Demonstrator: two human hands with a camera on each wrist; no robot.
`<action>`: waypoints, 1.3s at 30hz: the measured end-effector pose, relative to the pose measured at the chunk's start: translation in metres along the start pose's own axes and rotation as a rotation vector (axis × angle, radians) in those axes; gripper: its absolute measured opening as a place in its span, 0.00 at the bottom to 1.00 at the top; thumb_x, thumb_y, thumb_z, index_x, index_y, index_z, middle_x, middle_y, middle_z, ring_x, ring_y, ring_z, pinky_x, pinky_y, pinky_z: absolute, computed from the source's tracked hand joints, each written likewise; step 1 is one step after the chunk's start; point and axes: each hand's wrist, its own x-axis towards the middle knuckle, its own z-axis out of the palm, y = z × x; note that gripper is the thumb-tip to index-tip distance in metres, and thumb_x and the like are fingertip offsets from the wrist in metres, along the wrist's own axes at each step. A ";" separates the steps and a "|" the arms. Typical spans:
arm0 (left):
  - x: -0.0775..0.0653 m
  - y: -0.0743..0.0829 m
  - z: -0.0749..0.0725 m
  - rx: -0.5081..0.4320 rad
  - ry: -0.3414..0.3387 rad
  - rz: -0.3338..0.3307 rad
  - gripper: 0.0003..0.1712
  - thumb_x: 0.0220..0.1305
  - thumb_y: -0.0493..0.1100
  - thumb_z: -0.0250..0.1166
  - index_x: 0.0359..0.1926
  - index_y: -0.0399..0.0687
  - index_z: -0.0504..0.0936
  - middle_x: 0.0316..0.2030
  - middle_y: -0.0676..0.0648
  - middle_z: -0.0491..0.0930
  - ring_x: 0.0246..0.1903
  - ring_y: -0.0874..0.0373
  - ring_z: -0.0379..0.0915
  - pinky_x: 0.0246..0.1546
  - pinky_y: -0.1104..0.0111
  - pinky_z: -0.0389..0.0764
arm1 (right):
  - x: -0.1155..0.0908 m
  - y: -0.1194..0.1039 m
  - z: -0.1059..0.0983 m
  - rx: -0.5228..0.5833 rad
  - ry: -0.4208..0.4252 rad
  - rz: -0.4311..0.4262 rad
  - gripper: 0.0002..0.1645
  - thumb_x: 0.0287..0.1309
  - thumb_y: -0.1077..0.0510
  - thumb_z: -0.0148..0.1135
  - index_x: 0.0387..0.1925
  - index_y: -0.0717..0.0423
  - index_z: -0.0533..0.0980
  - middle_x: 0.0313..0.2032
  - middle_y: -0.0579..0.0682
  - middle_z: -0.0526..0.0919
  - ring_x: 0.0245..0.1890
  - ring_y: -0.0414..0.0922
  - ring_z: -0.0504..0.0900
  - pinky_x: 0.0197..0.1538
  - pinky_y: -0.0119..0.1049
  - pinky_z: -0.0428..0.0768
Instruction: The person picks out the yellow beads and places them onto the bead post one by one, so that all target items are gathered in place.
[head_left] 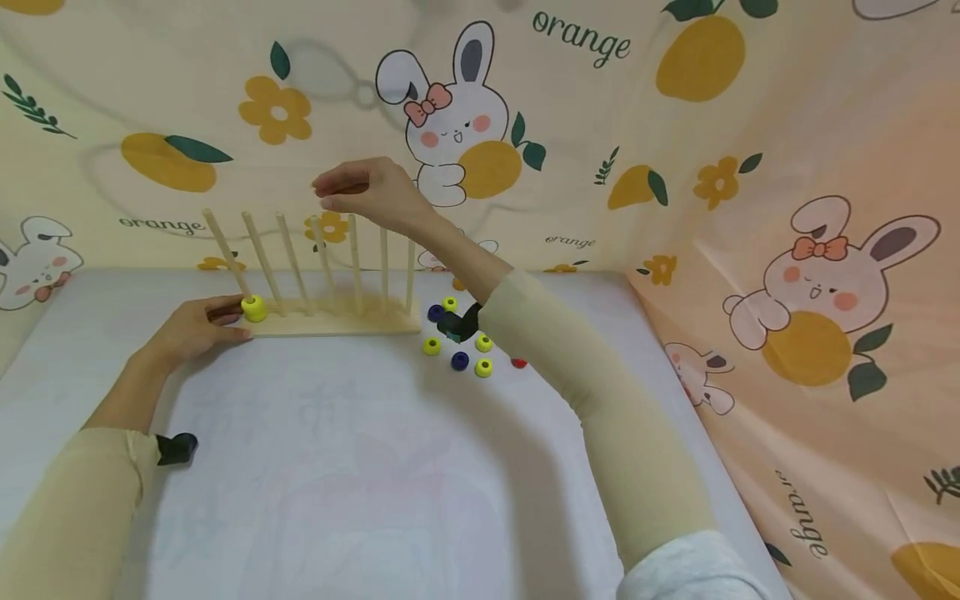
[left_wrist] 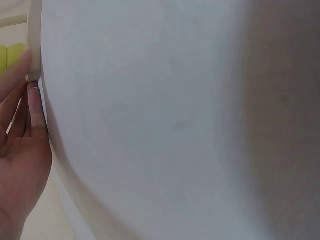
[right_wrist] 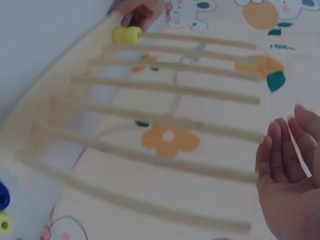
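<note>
A wooden peg rack (head_left: 337, 323) with several upright rods stands at the back of the table. Two yellow beads (right_wrist: 126, 35) are stacked at the bottom of its leftmost rod, and they also show in the head view. My left hand (head_left: 183, 333) grips the rack's left end beside those beads. Seen from the left wrist, the thumb lies by the yellow beads (left_wrist: 14, 54) and the fingers are at the base's end. Above the rod tops, my right hand (head_left: 382, 196) hovers with loosely bent fingers. Nothing shows between those fingers in the right wrist view.
Right of the rack lie loose yellow beads (head_left: 431, 346), dark blue beads (head_left: 460, 361) and a red bead (head_left: 519, 362), some partly hidden by the right wrist's black camera (head_left: 457, 325). A printed cloth (head_left: 585, 150) hangs behind and to the right of the white table (head_left: 337, 500).
</note>
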 end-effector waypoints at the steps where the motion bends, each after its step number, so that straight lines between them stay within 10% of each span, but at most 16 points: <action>1: 0.000 0.000 0.000 -0.001 0.000 0.000 0.51 0.63 0.49 0.70 0.75 0.33 0.52 0.71 0.28 0.57 0.69 0.33 0.56 0.69 0.43 0.58 | -0.002 0.001 -0.003 0.002 0.005 -0.003 0.16 0.60 0.59 0.70 0.50 0.58 0.83 0.46 0.50 0.87 0.44 0.38 0.84 0.51 0.26 0.80; 39: -0.002 0.001 0.001 0.009 0.013 0.027 0.51 0.62 0.48 0.71 0.75 0.31 0.53 0.70 0.28 0.58 0.68 0.33 0.57 0.69 0.42 0.56 | -0.091 0.059 -0.076 -0.028 0.170 0.073 0.16 0.62 0.58 0.68 0.51 0.58 0.83 0.50 0.58 0.85 0.47 0.46 0.85 0.55 0.34 0.81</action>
